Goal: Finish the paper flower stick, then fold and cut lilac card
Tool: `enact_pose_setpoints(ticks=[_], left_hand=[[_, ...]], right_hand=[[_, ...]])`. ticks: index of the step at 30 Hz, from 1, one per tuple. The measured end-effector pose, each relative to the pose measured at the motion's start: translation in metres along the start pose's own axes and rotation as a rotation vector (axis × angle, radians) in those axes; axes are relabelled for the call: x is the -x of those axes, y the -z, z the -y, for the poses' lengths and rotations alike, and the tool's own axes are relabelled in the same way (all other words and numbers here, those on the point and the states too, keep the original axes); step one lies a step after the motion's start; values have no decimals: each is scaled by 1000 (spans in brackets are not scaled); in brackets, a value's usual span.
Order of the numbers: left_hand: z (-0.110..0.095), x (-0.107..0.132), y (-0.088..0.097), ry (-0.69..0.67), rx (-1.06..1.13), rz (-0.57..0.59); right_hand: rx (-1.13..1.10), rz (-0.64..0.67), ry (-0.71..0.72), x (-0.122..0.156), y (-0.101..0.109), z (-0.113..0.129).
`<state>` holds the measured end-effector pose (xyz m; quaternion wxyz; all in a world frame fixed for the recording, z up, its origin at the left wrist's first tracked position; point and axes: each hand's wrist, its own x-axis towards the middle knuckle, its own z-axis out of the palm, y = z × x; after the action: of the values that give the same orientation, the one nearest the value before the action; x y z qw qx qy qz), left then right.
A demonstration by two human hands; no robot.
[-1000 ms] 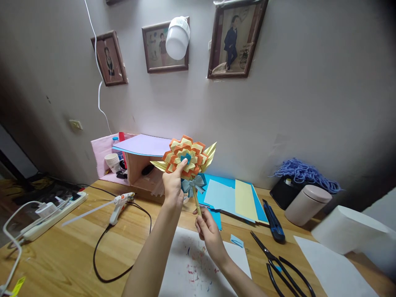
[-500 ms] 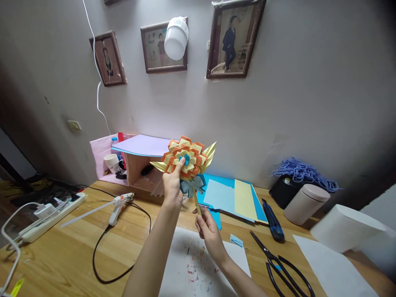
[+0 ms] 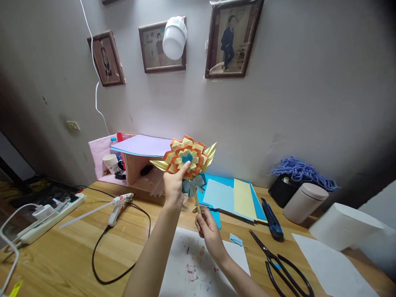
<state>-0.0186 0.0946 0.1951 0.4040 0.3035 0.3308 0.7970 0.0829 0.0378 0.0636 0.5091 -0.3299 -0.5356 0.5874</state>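
Observation:
Upright over the table is a paper flower (image 3: 198, 153) with layered orange and cream petals, a blue centre, pale yellow leaves at both sides and a blue bow (image 3: 196, 184) under the head. My left hand (image 3: 173, 187) grips the flower head from its lower left. Its thumb presses on the front petals just below the blue centre, and its other fingers are hidden behind. Lower down, my right hand (image 3: 208, 227) pinches the thin yellowish stem (image 3: 197, 203) between thumb and fingers. Below lies a white sheet (image 3: 193, 264) marked with coloured smears.
A glue gun (image 3: 119, 208) with a black cord lies left, beside a power strip (image 3: 51, 218). Behind stands a pink cardboard box (image 3: 133, 171). Coloured paper sheets (image 3: 219, 196), a utility knife (image 3: 272, 218), scissors (image 3: 274, 260), a lidded canister (image 3: 305, 204) and a white roll (image 3: 343, 227) are right.
My left thumb has slid off the blue centre down to the petals below it, so more of the centre shows. My right hand stays on the stem.

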Motion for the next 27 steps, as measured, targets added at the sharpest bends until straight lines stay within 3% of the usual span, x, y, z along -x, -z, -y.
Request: enact_pose_setpoints(ticks=[8, 17, 27], left_hand=[[0, 0, -3, 7, 29, -30], [7, -1, -3, 195, 46, -29], [19, -5, -2, 190, 86, 31]], right_hand=[[-8, -6, 1, 1, 0, 1], [-80, -57, -11, -6, 7, -2], [-113, -126, -26, -12, 15, -2]])
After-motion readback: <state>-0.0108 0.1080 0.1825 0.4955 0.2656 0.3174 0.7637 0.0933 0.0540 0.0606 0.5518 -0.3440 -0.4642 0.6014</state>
